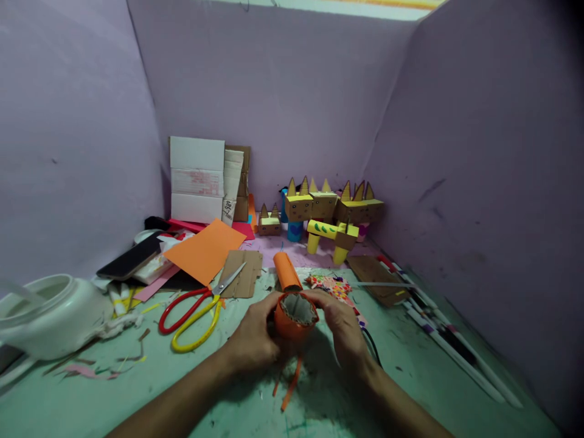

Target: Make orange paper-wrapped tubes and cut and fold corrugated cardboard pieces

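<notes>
Orange paper-wrapped cardboard tube [294,317] is held upright low at the table [410,365] centre, clasped from both sides by the left hand [252,338] and right hand [343,327], each grip closed on it. Red-and-yellow-handled scissors [197,308] lie at nine o'clock, an orange paper roll [286,271] at twelve.

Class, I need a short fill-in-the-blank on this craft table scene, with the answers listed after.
1. Both hands hold an ____ tube.
2. The scissors have one red handle and one ____ handle.
3. The scissors' blades rest on a piece of ____.
4. A dark phone lies to the ____ of the orange sheet.

Answers: orange; yellow; cardboard; left
</notes>
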Demonstrator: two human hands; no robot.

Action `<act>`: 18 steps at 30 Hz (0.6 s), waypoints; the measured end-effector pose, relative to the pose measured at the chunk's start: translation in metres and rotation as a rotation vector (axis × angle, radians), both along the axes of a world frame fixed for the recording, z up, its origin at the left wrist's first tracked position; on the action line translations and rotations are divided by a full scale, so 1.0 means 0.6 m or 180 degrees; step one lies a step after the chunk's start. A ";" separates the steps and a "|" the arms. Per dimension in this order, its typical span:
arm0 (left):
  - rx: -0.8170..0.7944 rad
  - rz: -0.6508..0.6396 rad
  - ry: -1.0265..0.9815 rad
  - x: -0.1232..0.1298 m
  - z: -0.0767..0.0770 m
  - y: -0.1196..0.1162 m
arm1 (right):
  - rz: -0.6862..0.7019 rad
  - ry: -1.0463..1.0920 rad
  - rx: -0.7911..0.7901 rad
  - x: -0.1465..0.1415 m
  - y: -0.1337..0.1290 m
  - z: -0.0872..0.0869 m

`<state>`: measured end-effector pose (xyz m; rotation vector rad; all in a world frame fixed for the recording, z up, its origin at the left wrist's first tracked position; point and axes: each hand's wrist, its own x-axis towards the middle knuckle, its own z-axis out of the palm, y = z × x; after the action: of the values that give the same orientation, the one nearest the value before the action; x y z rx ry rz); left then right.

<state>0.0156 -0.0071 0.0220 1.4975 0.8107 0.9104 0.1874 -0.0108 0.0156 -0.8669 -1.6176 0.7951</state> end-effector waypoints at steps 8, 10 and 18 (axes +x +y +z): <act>-0.0033 -0.0783 0.0051 -0.012 0.018 -0.001 | 0.0834 -0.0422 -0.0333 0.003 -0.009 0.029; 0.0095 -0.0735 0.0092 -0.022 0.028 0.003 | 0.0711 -0.0407 -0.0516 0.010 -0.014 0.039; -0.0069 0.1332 0.0399 -0.069 0.022 0.061 | 0.0068 -0.0642 -0.0798 0.051 -0.035 0.023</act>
<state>-0.0257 0.0298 0.0350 1.3999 1.2525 1.1155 0.2179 -0.0321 0.0291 -1.1397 -1.7281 0.9650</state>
